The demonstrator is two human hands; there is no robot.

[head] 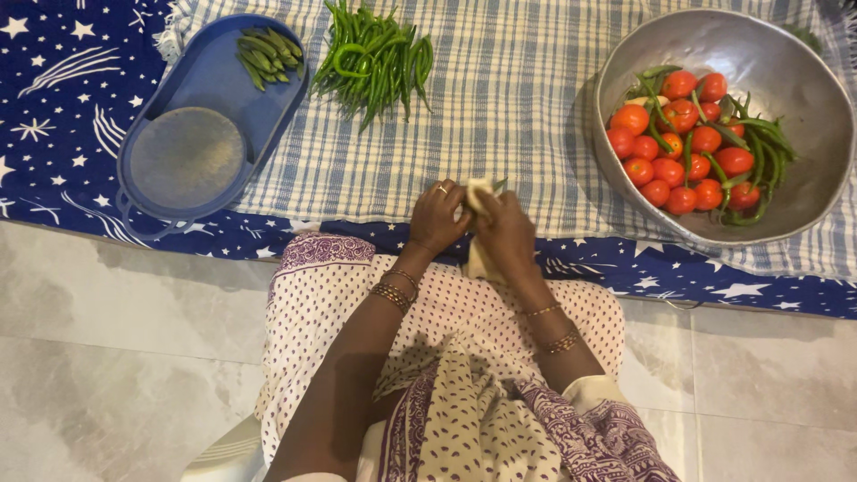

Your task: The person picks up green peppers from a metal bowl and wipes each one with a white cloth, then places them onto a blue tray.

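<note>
Both hands meet at centre: the left hand (pixel 437 217) and right hand (pixel 504 232) together grasp a pale cloth (pixel 479 192) around a thin green chilli (pixel 500 184). At eleven o'clock, the blue oval plastic tray (pixel 201 85) holds few finished chillies (pixel 268 54); the loose pile of green chillies (pixel 375 58) at twelve and the round metal bowl (pixel 803 170) at two remain full.

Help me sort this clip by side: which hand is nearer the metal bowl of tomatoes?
Right. The right hand sits closer to the metal bowl, though apart from it; the left hand is farther away on the other side.
</note>
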